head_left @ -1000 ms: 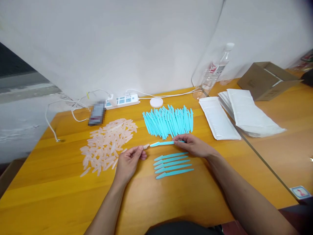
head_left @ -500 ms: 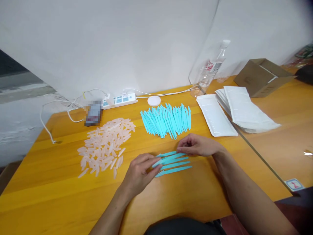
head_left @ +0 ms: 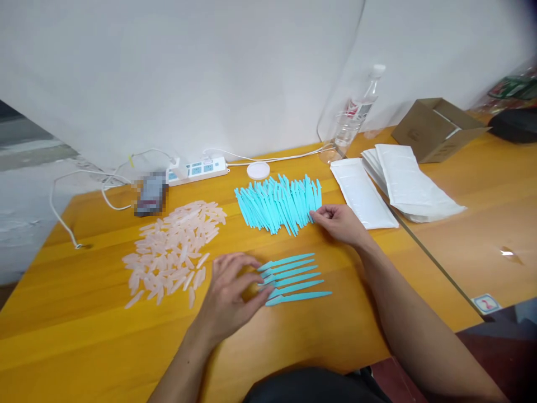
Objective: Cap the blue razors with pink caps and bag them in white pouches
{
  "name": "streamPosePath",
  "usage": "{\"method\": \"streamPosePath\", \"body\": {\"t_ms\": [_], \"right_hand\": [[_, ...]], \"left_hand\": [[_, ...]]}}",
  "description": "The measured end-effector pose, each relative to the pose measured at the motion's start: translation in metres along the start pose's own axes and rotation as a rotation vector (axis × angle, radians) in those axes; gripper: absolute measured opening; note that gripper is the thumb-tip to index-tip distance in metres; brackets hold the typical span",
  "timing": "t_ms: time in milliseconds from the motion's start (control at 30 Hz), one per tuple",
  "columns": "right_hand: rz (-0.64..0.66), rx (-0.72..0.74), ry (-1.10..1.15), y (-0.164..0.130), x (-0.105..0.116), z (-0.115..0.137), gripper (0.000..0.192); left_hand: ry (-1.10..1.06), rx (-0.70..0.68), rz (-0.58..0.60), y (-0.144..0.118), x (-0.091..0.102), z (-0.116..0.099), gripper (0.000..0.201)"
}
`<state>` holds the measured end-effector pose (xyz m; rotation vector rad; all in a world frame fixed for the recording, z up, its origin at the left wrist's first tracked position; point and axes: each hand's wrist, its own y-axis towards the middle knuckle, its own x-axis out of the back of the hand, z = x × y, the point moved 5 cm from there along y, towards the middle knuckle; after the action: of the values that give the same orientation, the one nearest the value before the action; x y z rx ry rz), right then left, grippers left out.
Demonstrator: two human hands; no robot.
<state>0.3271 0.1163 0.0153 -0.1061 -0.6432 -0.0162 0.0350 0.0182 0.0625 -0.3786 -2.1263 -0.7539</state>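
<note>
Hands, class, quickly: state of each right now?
Left hand: open, fingers spread, touching the row of blue razors.
Right hand: fingertips at the blue razor pile; grip cannot be told.

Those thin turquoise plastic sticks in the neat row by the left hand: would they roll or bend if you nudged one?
The thin turquoise plastic sticks lie flat and straight, so they probably slide rather than roll. They look slim, so likely very light and a little springy. On the glossy wooden table one could skid away from the left hand.
</note>
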Motion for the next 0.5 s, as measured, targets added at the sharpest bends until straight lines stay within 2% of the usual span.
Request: {"method": "streamPosePath", "body": {"t_ms": [133, 267, 400, 500], "right_hand": [[-0.131, 0.083, -0.215, 0.001, -0.017, 0.017, 0.037], [-0.11, 0.074, -0.392, 0.007, -0.036, 0.031, 0.03], [-0.033, 0.003, -0.29, 0.009, -0.037, 0.031, 0.028], [-0.075, -0.042, -0.122, 0.008, -0.026, 0.023, 0.03]], "left_hand": [[0.057, 0.106, -0.167, -0.007, 0.034, 0.039, 0.005], [0.111, 0.218, -0.26, -0.021, 0.055, 0.073, 0.005], [0.133, 0.327, -0.256, -0.03, 0.06, 0.091, 0.014], [0.135, 0.392, -0.265, -0.035, 0.064, 0.099, 0.019]]}}
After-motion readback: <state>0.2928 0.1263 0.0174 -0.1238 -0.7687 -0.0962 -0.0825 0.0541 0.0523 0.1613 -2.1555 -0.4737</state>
